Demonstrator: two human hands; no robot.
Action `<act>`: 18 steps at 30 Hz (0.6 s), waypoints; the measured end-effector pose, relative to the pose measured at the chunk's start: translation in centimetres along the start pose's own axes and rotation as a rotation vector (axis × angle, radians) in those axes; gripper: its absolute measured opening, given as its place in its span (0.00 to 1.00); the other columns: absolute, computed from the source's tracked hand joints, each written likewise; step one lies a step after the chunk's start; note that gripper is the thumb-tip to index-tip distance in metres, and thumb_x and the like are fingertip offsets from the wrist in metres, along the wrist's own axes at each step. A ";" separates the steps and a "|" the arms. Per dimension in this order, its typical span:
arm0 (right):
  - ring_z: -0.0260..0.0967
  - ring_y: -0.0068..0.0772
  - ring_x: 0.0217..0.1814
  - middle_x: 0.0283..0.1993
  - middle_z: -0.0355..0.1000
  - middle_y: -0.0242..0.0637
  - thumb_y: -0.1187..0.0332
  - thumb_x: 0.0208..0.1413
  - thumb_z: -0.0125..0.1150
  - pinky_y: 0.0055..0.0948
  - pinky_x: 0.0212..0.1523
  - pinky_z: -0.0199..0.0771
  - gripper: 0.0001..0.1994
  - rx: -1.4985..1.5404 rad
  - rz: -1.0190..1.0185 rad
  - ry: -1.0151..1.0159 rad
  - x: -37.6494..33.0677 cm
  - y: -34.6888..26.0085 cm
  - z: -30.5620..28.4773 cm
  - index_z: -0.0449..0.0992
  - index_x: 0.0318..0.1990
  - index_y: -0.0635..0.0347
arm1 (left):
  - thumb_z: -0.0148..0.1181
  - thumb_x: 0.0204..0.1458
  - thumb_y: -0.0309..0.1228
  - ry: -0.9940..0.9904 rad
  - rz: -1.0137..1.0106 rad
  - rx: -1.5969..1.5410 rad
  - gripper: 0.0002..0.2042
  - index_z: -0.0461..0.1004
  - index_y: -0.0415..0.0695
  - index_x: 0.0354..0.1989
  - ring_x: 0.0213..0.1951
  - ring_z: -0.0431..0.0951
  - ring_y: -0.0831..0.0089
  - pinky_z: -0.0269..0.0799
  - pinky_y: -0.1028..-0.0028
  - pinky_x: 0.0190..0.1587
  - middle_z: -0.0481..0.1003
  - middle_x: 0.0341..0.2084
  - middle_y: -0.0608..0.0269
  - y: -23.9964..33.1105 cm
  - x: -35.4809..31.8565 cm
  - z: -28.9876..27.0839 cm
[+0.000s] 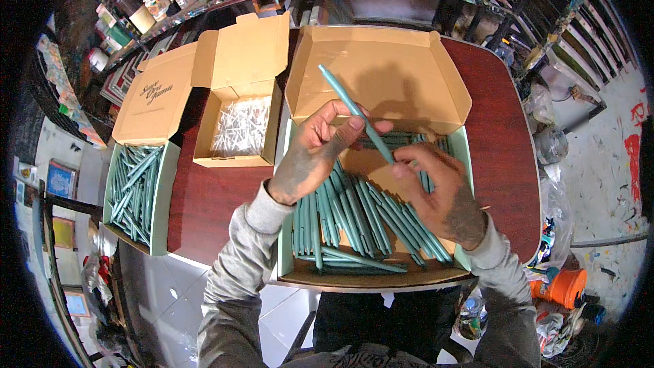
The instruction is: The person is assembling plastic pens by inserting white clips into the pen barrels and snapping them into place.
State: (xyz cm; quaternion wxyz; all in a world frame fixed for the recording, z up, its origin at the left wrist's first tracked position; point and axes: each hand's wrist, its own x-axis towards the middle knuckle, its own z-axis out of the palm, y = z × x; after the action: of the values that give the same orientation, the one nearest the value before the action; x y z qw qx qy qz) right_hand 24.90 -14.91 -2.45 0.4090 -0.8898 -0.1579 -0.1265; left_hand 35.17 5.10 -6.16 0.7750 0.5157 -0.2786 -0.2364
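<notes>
– What does the pen look like?
– Slim, straight, teal.
– And its pose?
– Slanted, its upper end jutting past the left grip, its lower end at the right grip.

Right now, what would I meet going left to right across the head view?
Narrow box of teal pens → small box of white pieces → left hand → right hand → orange container
</notes>
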 end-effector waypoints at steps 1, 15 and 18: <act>0.72 0.54 0.36 0.34 0.71 0.50 0.69 0.60 0.56 0.44 0.38 0.72 0.06 -0.010 -0.014 -0.031 0.5 0.1 0.6 0.73 0.40 0.62 | 0.49 0.64 0.37 0.019 0.018 -0.026 0.10 0.67 0.45 0.47 0.50 0.76 0.67 0.70 0.68 0.53 0.76 0.48 0.49 -0.2 -0.1 0.1; 0.70 0.25 0.39 0.38 0.72 0.36 0.64 0.68 0.47 0.27 0.43 0.73 0.14 0.439 0.117 -0.328 4.1 1.0 0.4 0.69 0.52 0.64 | 0.48 0.65 0.38 0.191 0.427 -0.019 0.14 0.63 0.41 0.52 0.38 0.80 0.67 0.76 0.70 0.42 0.78 0.34 0.53 3.3 -1.2 0.6; 0.73 0.35 0.43 0.41 0.74 0.43 0.68 0.63 0.51 0.32 0.47 0.73 0.10 0.218 -0.140 -0.276 8.1 -0.7 2.6 0.73 0.46 0.64 | 0.44 0.65 0.42 0.488 0.608 0.178 0.16 0.65 0.41 0.49 0.33 0.79 0.68 0.75 0.70 0.38 0.76 0.28 0.55 7.1 -2.5 -4.9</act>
State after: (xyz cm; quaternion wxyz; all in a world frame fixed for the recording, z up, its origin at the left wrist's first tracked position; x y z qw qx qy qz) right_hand 32.30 -11.00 -0.77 0.4678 -0.8358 -0.2870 -0.0136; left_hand 37.20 12.50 -1.56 0.8054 0.5158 -0.2454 0.1583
